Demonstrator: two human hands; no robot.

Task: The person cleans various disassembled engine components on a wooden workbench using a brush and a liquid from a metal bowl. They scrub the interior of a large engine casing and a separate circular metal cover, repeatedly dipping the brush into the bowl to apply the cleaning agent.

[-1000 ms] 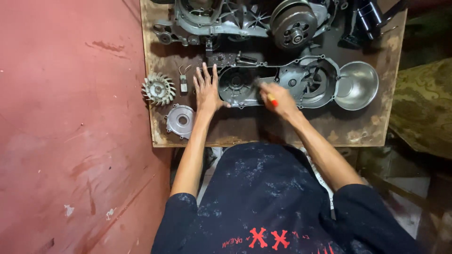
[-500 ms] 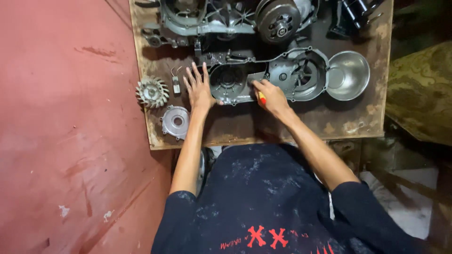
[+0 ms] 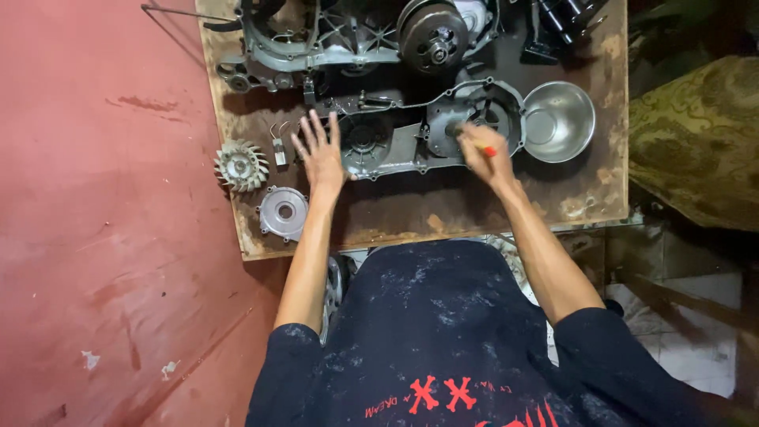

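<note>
Your left hand (image 3: 320, 158) lies flat with its fingers (image 3: 304, 134) spread wide, gripping nothing, pressed on the left end of the long grey engine cover (image 3: 411, 134) that stretches across the middle of the surface (image 3: 443, 209). Your right hand (image 3: 486, 154) is over the cover's right half, its fingers closed around a slim tool with a red-orange handle (image 3: 488, 150); the tool's tip is blurred, so it probably touches the cover's round recess, but you cannot be sure. Just beyond the cover's right end sits a shiny metal bowl (image 3: 560, 120), near the right edge. Along the far edge lies the larger engine casing (image 3: 356, 35). Near the left edge stand a finned fan wheel (image 3: 240, 165) and, closer to the near left corner, a round grey disc (image 3: 284, 213); a small clip-like part (image 3: 278, 144) lies just beside your left hand
</note>
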